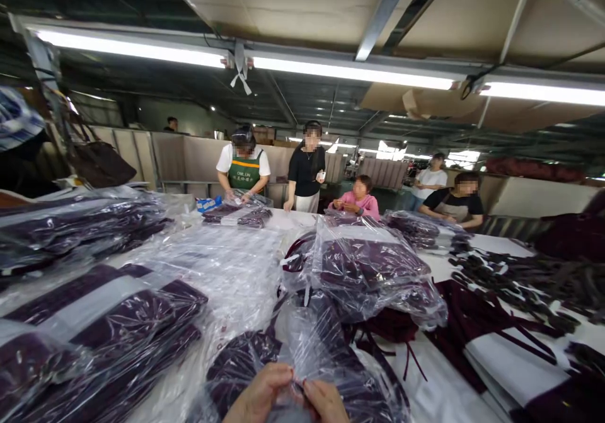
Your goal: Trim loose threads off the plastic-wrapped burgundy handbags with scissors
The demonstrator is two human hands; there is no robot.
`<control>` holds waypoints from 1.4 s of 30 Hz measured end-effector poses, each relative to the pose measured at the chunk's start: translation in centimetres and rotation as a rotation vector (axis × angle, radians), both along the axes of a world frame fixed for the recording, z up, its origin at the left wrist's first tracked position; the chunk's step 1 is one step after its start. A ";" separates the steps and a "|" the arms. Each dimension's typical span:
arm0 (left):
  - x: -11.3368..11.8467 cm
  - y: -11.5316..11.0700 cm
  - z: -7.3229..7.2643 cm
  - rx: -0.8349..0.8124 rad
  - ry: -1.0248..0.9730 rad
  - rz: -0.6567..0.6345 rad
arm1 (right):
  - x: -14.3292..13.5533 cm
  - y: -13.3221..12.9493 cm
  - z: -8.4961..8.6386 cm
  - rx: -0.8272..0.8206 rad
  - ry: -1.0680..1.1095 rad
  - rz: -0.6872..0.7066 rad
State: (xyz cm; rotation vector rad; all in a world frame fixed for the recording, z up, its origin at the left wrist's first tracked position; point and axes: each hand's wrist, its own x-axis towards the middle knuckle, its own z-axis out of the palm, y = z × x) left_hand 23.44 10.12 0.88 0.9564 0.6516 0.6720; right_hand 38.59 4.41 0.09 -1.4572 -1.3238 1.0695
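At the bottom centre, my left hand (265, 390) pinches the near edge of a clear plastic bag (307, 341). Close beside it, my right hand (325, 400) grips the same edge, fingers pressed together. Dark purple folded fabric with a pale band shows through the bag, which lies on the table. Right behind it rests a stack of bagged purple garments (363, 259). To the left is another pile of bagged garments (108, 309) with white bands.
Flat clear bags (222, 253) cover the middle of the table. Dark straps (515, 284) and loose purple fabric (463, 328) lie at the right. Several people stand or sit across the table, one in a green apron (246, 172). Tube lights (350, 73) hang overhead.
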 end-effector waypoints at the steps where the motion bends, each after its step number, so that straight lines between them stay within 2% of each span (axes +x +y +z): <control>1: 0.4 0.1 -0.3 -0.036 -0.010 -0.019 | 0.0 -0.2 0.1 -0.009 0.002 -0.002; 5: 0.7 0.3 -0.8 -0.097 -0.033 -0.034 | 0.2 -0.6 0.0 -0.063 0.017 0.015; 13: 0.4 0.6 -1.5 -0.135 -0.031 -0.049 | 0.5 -0.4 -1.2 -0.046 -0.007 0.019; 18: 0.4 0.5 -0.9 -0.184 0.001 -0.025 | 0.9 -0.8 0.2 -0.092 -0.014 0.070; 20: 0.3 0.6 -0.6 -0.196 -0.007 -0.053 | 1.4 -0.9 0.8 -0.144 -0.016 0.093; 23: 0.0 0.8 -0.5 -0.189 -0.046 -0.114 | 2.5 -1.3 1.8 -0.198 -0.140 0.132; 25: -0.2 0.7 -0.6 -0.153 -0.031 -0.124 | 3.3 -1.8 2.6 -0.193 -0.238 0.102; 30: -0.3 0.4 -0.9 -0.150 0.008 -0.175 | 3.4 -1.6 3.1 -0.050 -0.289 -0.189; 36: -0.2 -0.2 -0.5 -0.179 -0.063 -0.145 | 0.9 -0.2 1.2 0.230 -0.610 -0.105; 42: 0.3 -0.1 -2.0 -0.123 -0.047 0.000 | 0.3 1.3 -1.7 0.457 -0.671 -0.123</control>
